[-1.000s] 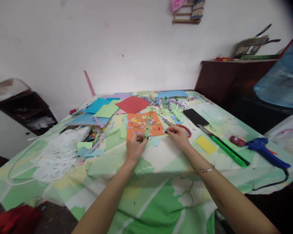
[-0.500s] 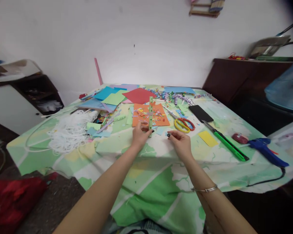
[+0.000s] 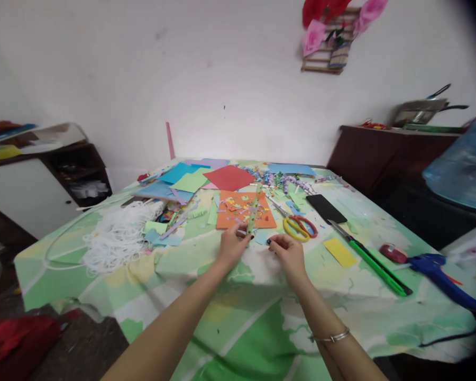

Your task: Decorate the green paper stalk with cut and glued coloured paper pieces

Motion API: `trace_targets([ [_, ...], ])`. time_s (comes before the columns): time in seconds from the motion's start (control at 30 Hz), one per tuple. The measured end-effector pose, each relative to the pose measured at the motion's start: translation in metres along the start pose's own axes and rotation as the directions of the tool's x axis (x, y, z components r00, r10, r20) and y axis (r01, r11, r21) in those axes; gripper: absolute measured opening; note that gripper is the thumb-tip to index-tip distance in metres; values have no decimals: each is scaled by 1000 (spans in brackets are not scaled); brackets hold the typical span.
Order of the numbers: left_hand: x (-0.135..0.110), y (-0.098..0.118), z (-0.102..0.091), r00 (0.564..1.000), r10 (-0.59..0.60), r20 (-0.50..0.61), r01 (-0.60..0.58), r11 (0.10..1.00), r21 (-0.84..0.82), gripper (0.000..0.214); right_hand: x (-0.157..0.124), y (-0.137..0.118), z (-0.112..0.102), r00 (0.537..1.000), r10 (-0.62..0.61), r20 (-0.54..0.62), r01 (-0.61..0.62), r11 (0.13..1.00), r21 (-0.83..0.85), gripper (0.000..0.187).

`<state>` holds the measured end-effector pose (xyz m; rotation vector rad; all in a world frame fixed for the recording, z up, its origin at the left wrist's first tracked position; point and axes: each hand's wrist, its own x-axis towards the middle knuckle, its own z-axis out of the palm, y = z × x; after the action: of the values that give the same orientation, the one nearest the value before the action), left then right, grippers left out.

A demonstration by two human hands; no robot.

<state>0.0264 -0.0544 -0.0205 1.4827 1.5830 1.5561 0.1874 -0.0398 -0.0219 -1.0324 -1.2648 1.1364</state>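
Observation:
My left hand (image 3: 234,244) is closed round the lower end of a narrow light-green paper strip (image 3: 254,209) with small marks along it. The strip stands up at a slant in front of an orange paper sheet (image 3: 227,218) strewn with tiny coloured scraps. To the right, my right hand (image 3: 289,253) is pinched just above the tablecloth, beside a light-blue paper piece (image 3: 262,236). Anything between those fingertips is too small to make out. Scissors (image 3: 297,227) with yellow and red handles lie just beyond my right hand.
White cord (image 3: 115,235) lies heaped at the left. Coloured paper sheets (image 3: 230,178) and curled strips (image 3: 287,182) lie at the back. On the right are a black phone (image 3: 326,208), yellow paper (image 3: 340,252), a green utility knife (image 3: 376,264) and a blue glue gun (image 3: 440,275).
The view has tipped upward, showing more wall. The green strip has gone from upright to leaning right at its top. My right hand stays pinched and is slightly closer to my left.

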Motion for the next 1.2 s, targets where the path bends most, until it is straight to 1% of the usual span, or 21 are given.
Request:
trace_targets([
  [0.03,-1,1,0,1000,9,0,-9,1000,6,22,0,-1,1,1000,-1,-8,1,1000,13,15],
  [0.13,-3,4,1,1000,29,-2,-29,1000,7,35,0,-3,2,1000,-4,-27,6,998,68,15],
  [0.2,-5,3,1,998,54,27,-54,998,16,40,1,-5,4,1000,-3,-22,5,993,115,17],
  [0.3,-9,0,1,986,143,86,-148,987,57,38,3,-6,10,1000,-9,-2,9,981,192,21],
  [0.37,-10,-2,1,974,198,106,-208,974,90,35,4,-5,13,1000,-20,9,17,970,242,22],
  [0.43,-11,-3,1,969,219,113,-231,967,105,33,4,-3,17,999,-33,15,27,959,283,22],
  [0.53,-10,-2,1,972,209,106,-219,971,97,32,4,1,19,998,-53,17,45,946,321,22],
  [0.63,-9,0,1,981,173,92,-181,980,82,28,3,3,21,997,-75,21,64,943,325,21],
  [0.73,-9,2,1,982,153,113,-160,985,58,24,1,1,24,995,-94,30,80,947,311,23],
  [0.83,-10,3,0,978,152,143,-159,986,43,22,-1,-1,28,993,-113,34,99,954,284,22],
  [0.97,-11,5,1,977,161,143,-167,986,28,20,-3,-1,32,991,-135,23,125,961,245,19],
  [1.2,-13,8,1,976,172,133,-177,984,27,26,0,2,34,989,-146,-16,146,968,203,19],
])
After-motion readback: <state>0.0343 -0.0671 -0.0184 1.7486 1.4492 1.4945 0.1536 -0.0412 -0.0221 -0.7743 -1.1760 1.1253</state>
